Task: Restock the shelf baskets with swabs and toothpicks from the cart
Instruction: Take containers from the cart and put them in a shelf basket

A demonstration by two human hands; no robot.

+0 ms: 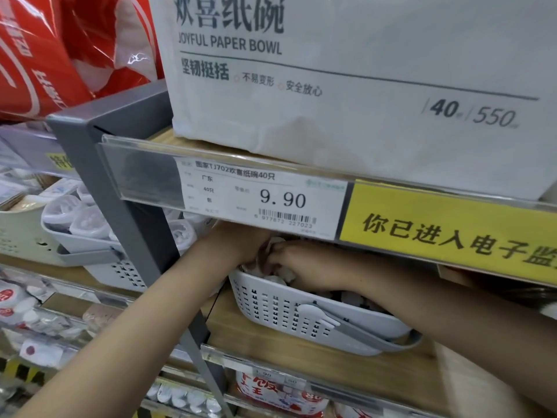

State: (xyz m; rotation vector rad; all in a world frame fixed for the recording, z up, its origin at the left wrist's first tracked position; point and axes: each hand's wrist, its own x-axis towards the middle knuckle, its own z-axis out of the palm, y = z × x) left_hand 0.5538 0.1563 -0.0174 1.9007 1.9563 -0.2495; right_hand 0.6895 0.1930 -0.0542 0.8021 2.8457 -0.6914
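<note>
A white basket (301,315) with rows of little holes in its side sits on a wooden shelf (346,369), right under the price tag (265,200) that reads 9.90. A gray handle (376,336) lies folded down along the basket's front. Both hands reach into the basket under that tag. The left hand (238,242) is at the back left end of the basket, and its fingers are hidden behind the tag rail, so I cannot tell if they hold anything. The right hand (301,260) is just beside it, fingers bent down onto small pale packs (277,277) in the basket, but it is too blurry to tell if it grips one. Above the price tag stands a big white box (346,86) that says JOYFUL PAPER BOWL. Right of the tag is a yellow sign (452,233) with black writing. A gray post (120,206) runs down left of the tag. Past the post, another basket (99,245) holds round clear tubs (75,215). Red shiny bags (45,55) sit high up to the left of the box. Lower shelves below the basket hold more small packs.
</note>
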